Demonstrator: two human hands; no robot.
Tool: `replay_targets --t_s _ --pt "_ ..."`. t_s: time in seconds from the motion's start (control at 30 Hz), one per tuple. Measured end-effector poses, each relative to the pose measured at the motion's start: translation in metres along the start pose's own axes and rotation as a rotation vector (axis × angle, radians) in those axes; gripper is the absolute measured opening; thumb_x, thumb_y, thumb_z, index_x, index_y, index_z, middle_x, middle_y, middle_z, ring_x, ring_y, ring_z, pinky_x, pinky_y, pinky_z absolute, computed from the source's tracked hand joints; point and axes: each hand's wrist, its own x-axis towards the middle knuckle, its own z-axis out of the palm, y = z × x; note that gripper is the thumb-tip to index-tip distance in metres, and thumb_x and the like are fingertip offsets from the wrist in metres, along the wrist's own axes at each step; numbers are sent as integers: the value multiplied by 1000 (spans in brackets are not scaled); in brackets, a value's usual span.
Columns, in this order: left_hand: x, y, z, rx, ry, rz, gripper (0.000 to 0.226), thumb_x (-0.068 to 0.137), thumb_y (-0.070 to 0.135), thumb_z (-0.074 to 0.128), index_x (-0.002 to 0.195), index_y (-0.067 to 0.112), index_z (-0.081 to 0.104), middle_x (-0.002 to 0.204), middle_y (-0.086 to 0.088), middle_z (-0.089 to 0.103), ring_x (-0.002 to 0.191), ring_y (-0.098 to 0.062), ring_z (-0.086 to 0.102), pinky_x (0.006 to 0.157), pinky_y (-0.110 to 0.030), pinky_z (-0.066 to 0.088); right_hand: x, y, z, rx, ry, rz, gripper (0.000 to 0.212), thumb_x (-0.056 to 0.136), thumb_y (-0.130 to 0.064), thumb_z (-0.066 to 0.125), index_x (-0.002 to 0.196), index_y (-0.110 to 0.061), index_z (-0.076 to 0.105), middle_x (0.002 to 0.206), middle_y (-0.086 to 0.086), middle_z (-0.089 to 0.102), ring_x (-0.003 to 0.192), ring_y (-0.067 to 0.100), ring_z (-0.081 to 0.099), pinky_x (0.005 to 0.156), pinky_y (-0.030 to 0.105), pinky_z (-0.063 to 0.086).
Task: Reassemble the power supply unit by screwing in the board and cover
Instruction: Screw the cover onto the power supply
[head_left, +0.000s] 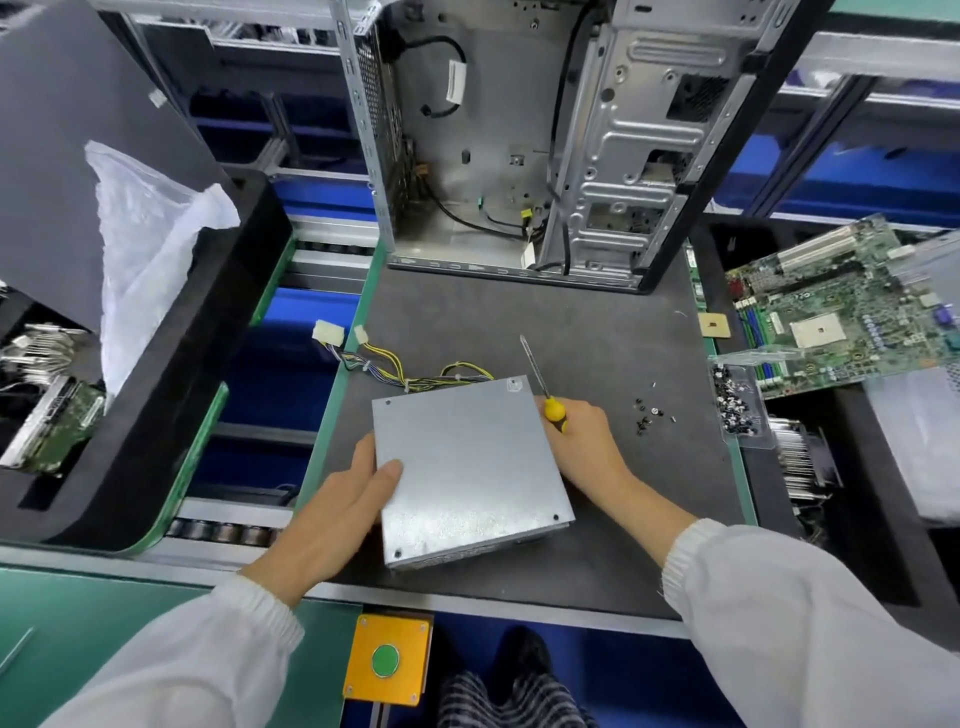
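The power supply unit, a grey metal box with its cover on, lies on the dark mat. Its bundle of coloured wires runs to the far left and ends in white connectors. My left hand holds the box's left edge, thumb on the top. My right hand rests against the right side and grips a screwdriver with a yellow handle, its shaft pointing away from me. Several loose black screws lie on the mat to the right.
An open computer case stands at the back of the mat. A motherboard and a clear tray of screws sit to the right. A black bin with white plastic is at the left. An orange box with a green button is near me.
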Motion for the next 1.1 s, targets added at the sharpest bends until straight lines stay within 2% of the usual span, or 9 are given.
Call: replay_targets --t_s 0.13,0.23,0.43,0.53,0.7,0.87,0.93,1.0,1.1 --pt "2 -1 9 36 117 131 44 90 67 25 132 57 33 113 34 48 110 8 49 88 -19 37 -7 -12 -4 91 -16 115 27 97 -39 47 84 -48 68 72 -12 66 66 1 53 62 20 42" --pt "6 6 13 -256 83 59 35 91 43 42 126 45 43 122 22 52 114 -3 53 96 -27 45 -19 -21 -10 311 -50 132 30 96 -51 41 116 -45 63 78 -22 67 64 -3 57 57 16 41" --pt "7 24 42 -513 226 -15 32 103 41 39 135 42 39 114 22 61 90 12 62 64 -8 49 -35 -25 9 233 -4 38 43 97 -37 46 140 -36 42 94 -20 68 77 -4 58 75 7 43" --pt "8 25 47 -555 262 -2 32 104 40 36 135 43 36 113 22 58 85 17 61 56 -3 45 -36 -22 12 314 -23 40 42 99 -32 46 141 -34 41 117 -35 58 110 -14 52 86 1 37" --pt "7 24 39 -682 208 10 38 102 37 43 135 55 33 113 24 62 93 0 67 63 -17 54 -24 -19 1 477 -185 113 42 98 -29 49 139 -34 42 125 -18 60 115 2 56 90 20 48" --pt "9 23 36 -626 215 73 42 103 31 43 137 53 31 108 31 59 94 0 66 62 -17 54 -21 -22 -1 600 -99 202 33 97 -36 47 130 -36 55 116 -13 66 103 9 63 73 24 56" --pt "9 22 34 -630 226 87 37 102 34 45 135 47 36 110 27 61 96 -3 66 64 -18 54 -17 -24 -3 610 -80 210 29 97 -35 49 123 -34 61 101 4 69 77 31 60 58 35 54" --pt "11 21 33 -649 254 101 30 101 35 46 131 37 43 113 16 64 97 -11 68 67 -23 55 -11 -25 -4 599 -70 171 24 97 -31 49 116 -30 65 83 4 64 59 23 50 45 25 43" --pt "13 22 34 -681 283 129 26 101 31 47 127 30 47 114 7 64 98 -17 67 68 -25 55 -6 -27 -1 535 -67 112 21 99 -25 47 111 -27 64 98 -8 69 83 9 64 64 17 48"
